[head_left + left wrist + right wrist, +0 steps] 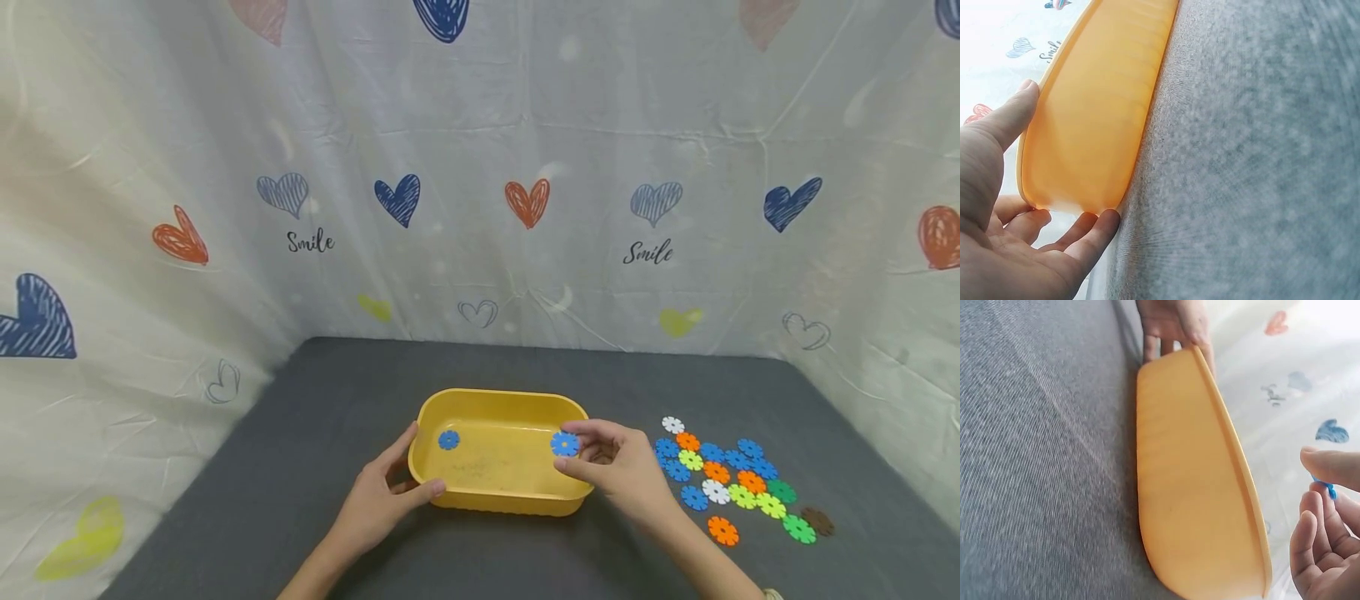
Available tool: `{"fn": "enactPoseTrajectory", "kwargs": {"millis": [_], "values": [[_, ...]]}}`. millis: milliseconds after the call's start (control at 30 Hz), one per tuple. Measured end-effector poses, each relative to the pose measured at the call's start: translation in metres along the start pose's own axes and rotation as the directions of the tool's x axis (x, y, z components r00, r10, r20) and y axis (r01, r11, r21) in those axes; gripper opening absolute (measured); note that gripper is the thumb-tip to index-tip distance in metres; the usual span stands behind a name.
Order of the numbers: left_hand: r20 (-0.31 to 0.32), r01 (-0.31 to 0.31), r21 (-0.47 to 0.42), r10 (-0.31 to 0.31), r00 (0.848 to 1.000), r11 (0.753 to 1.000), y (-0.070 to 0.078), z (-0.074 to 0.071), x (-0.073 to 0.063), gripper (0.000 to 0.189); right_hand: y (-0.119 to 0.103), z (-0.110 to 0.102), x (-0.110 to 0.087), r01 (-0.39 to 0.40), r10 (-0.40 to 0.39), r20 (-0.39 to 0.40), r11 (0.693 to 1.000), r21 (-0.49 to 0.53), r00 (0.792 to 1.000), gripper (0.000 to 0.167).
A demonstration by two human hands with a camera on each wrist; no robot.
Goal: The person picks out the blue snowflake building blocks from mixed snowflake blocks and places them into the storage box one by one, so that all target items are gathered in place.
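Observation:
A yellow plastic basin [495,504] stands on the dark cloth in the head view. My left hand [378,500] grips its left end, thumb at the front rim and fingers along the outer end wall; the left wrist view shows the same hold on the basin [1085,112]. Between thumb and fingers, my right hand [622,467] pinches a blue snowflake disc [565,443] over the basin's right end. In the right wrist view that blue disc [1331,490] appears edge-on. Another blue snowflake disc [448,440] lies inside the basin, toward the left.
Right of the basin, several snowflake discs lie spread on the dark cloth [525,562], among them an orange disc [723,531], a white disc [672,425], a green disc [799,529] and a brown disc [817,522]. A heart-printed curtain [465,258] hangs behind and at both sides.

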State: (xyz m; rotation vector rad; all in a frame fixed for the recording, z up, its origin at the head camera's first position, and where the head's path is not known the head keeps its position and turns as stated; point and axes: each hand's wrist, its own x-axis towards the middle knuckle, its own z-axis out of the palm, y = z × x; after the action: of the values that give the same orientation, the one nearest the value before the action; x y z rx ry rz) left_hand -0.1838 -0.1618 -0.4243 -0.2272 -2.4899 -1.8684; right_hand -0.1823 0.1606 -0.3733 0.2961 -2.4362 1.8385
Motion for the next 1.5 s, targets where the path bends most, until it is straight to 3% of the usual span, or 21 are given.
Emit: {"fn": "enactPoseTrajectory", "kwargs": {"millis": [300, 667, 1067, 1500], "values": [[0.004, -0.01, -0.024, 0.01, 1.0, 1.0, 0.002, 0.0, -0.001, 0.09, -0.002, 0.023, 0.013, 0.056, -0.056, 0.103, 0.998, 0.002, 0.993, 0.039], [0.007, 0.004, -0.003, -0.004, 1.0, 1.0, -0.001, 0.001, -0.001, 0.091, -0.002, 0.057, 0.031, 0.005, -0.021, 0.156, 0.995, 0.098, 0.988, 0.039], [0.003, 0.001, 0.027, -0.001, 1.0, 1.0, -0.004, 0.001, 0.001, 0.091, 0.006, 0.08, 0.064, -0.164, 0.145, 0.191, 0.982, 0.09, 0.971, 0.043], [0.015, 0.013, -0.003, -0.013, 1.0, 1.0, -0.004, 0.001, 0.001, 0.091, 0.021, 0.103, 0.089, -0.201, 0.204, 0.22, 0.979, -0.035, 0.954, 0.039]]}}
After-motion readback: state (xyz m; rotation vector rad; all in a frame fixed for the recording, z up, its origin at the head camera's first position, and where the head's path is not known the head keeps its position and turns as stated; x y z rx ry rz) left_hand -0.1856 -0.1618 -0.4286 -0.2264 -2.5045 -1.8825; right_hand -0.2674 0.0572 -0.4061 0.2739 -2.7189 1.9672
